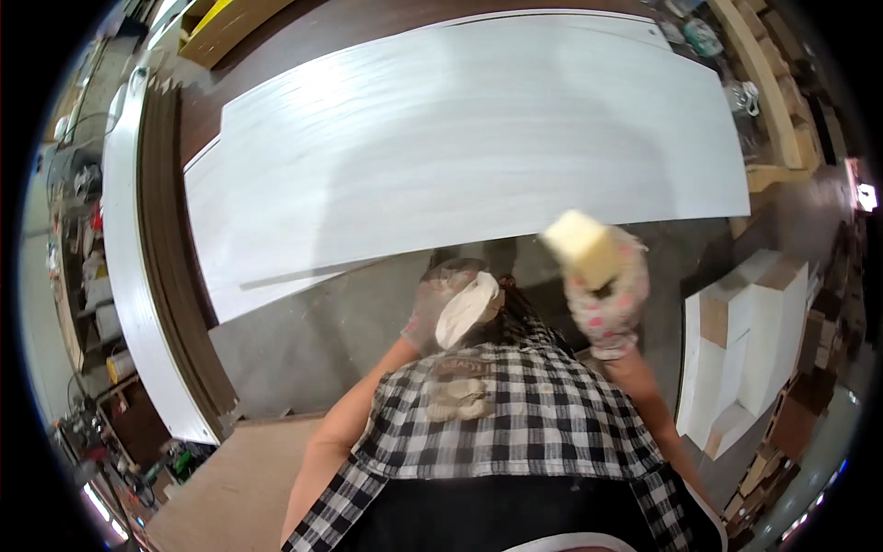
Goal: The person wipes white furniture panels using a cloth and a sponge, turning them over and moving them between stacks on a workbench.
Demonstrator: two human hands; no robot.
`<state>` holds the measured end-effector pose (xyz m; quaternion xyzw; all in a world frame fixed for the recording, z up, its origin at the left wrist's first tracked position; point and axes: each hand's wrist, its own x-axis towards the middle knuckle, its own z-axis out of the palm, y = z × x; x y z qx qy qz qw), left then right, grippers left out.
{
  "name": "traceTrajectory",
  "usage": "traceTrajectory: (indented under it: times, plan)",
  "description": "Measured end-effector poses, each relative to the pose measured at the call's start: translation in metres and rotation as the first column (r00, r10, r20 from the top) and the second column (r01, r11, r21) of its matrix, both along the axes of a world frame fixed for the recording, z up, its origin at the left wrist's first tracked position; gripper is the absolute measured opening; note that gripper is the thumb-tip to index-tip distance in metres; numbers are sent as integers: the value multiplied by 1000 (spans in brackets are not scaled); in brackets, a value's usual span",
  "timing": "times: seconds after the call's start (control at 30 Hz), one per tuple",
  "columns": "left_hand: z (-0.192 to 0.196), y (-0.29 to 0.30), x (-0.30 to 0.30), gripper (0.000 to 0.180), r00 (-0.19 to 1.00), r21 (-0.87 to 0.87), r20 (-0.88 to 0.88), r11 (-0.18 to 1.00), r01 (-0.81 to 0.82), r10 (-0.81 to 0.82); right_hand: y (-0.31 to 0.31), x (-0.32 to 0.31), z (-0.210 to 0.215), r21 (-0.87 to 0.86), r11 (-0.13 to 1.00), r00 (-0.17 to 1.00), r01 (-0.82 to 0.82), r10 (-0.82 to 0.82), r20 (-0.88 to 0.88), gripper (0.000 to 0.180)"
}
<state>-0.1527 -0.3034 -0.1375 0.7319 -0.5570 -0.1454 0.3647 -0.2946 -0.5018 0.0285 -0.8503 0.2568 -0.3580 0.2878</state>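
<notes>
My right hand (609, 308), in a pale glove with pink spots, is closed around a pale yellow sponge block (581, 244). The block is blurred and sits at the near edge of a wide white panel (497, 129); whether they touch is unclear. My left hand (425, 308), also gloved, is in front of my body, closed on a flat, white, rounded thing (467, 311) whose kind I cannot make out. Its fingers are partly hidden behind that thing. Beneath the wide panel, another white board (244, 299) shows at the left.
Long boards (147, 258) stand in a row at the left. A white box-like piece with brown corners (745, 345) lies at the right. Near my left arm is a light brown board (239, 478). A wooden frame (763, 83) stands at the far right, beside clear plastic items (740, 97).
</notes>
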Motion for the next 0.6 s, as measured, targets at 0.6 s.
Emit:
traceTrajectory:
  times: [0.6]
  plan:
    - [-105, -21, -25, 34, 999, 199, 42, 980, 24, -33, -196, -149, -34, -3, 823, 822, 568, -568, 36, 44]
